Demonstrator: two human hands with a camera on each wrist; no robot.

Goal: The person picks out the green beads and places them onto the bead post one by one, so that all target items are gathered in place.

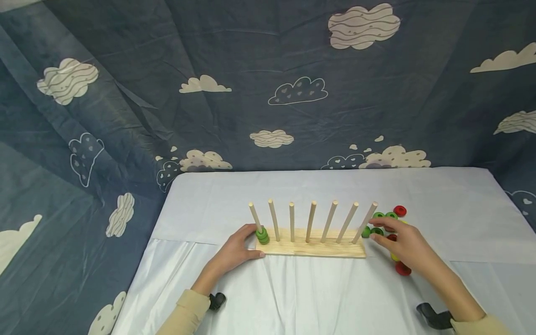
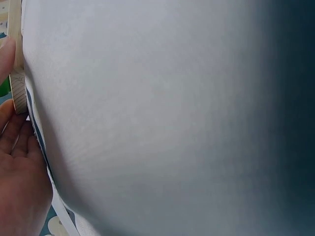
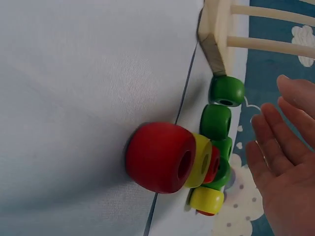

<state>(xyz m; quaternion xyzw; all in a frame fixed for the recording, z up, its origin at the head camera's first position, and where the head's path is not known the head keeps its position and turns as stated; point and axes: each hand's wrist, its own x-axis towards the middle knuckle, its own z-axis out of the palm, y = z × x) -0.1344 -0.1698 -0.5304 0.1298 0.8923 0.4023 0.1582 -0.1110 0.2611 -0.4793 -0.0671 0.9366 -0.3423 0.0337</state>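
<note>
A wooden peg stand [image 1: 314,251] with several upright pegs lies across the table. Green beads [image 1: 262,236] are stacked low on its leftmost peg. My left hand [image 1: 232,251] holds the stand's left end, thumb at the front edge and fingers behind; the left wrist view shows the board's end [image 2: 18,91] between thumb and fingers. Over the loose beads right of the stand hovers my right hand [image 3: 290,167], fingers extended and apart, holding nothing. Those beads include a red bead [image 3: 160,157], a yellow bead [image 3: 206,200] and a green bead [image 3: 215,122]. The hand partly hides them in the head view.
A white cloth [image 1: 201,279] with creases covers the table. Behind it hangs a dark blue curtain [image 1: 251,56] printed with clouds. Another red bead [image 1: 399,211] lies at the far side of the loose group. Black straps with mounts [image 1: 433,317] sit on both wrists.
</note>
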